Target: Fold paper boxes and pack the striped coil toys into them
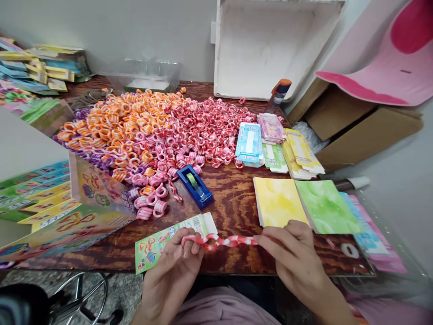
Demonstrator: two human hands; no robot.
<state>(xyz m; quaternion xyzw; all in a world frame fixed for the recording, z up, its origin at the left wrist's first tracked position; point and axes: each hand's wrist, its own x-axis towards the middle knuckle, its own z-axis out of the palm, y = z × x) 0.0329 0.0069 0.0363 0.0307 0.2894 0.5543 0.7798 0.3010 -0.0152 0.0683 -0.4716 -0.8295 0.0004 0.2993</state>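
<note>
The person's left hand (pixel 176 259) is grasping one end of a red-and-white twisted strand (pixel 233 242), its grip curling around it, while the right hand (pixel 294 257) is pinching the other end. The strand is spanning the gap between both hands, above the near edge of the table (pixel 233 219). A green printed box (pixel 150 247) is lying partly behind the left hand. Beyond it, a blue tape dispenser (pixel 200 198) is resting beside a heap of coiled rings (pixel 152 131). Yellow cards (pixel 279 201) are lying just beyond the right hand.
</note>
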